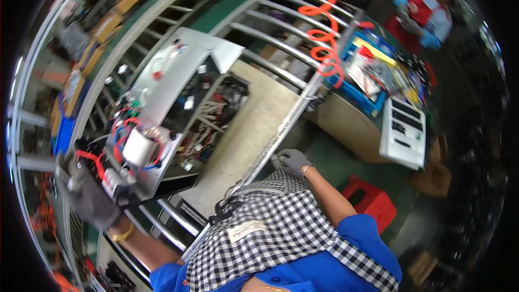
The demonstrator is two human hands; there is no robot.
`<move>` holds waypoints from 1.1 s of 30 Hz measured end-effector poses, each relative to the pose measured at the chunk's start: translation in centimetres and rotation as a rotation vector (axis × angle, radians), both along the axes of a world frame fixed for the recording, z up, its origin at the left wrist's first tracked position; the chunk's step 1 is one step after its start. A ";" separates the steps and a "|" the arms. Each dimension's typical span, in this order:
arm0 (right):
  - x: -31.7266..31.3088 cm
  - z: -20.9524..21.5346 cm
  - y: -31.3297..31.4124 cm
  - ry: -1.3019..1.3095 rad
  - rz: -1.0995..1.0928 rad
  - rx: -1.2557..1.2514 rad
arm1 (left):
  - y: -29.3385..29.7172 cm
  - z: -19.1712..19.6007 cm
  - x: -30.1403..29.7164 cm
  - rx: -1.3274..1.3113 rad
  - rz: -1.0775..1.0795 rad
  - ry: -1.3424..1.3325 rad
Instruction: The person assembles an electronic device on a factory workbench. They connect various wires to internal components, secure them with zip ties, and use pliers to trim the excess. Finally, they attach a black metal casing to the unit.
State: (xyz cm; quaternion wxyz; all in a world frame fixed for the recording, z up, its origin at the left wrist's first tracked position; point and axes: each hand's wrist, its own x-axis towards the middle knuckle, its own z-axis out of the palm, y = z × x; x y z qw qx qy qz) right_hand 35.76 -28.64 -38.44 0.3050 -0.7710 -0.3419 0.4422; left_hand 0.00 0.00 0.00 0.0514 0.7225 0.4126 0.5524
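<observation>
At the far left my left hand, in a grey glove, reaches past the end of an open metal chassis. It is beside a small grey-white block with thick red cables. Blur smears its fingers, and I cannot tell whether they grip anything. Inside the chassis stands a white cylinder ringed by red wires, with coloured wires and tagged parts around it. My right hand, also gloved, hangs near the roller conveyor's edge beside my checked apron, its fingers loosely apart and nothing visible in them.
The chassis rests on a pale board over the conveyor rollers. A coiled orange air hose hangs beyond. At right are a blue bin of parts, a white panel, a red stool and another person.
</observation>
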 end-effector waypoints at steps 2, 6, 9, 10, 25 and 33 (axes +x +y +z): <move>-1.2 -2.4 -4.0 -0.150 -0.024 -0.110 | 1.6 0.7 -5.0 0.021 0.094 0.073; 2.7 -10.2 -15.9 -0.177 -0.027 -0.396 | 4.5 -2.3 -12.4 -0.225 0.344 0.467; 1.6 -12.7 -23.6 -0.122 -0.110 -0.626 | 9.6 -7.2 -17.4 -0.732 -0.150 -0.112; 0.9 -13.0 -26.1 -0.114 -0.149 -0.650 | 8.1 -6.5 -13.4 -0.892 -0.227 -0.324; 4.0 -17.3 -40.3 -0.002 -0.160 -0.667 | 8.3 -9.5 -6.4 -1.000 -0.003 -0.049; 11.4 -30.8 -47.2 -0.120 -0.019 -0.996 | 11.0 -15.8 2.0 -0.883 0.183 0.201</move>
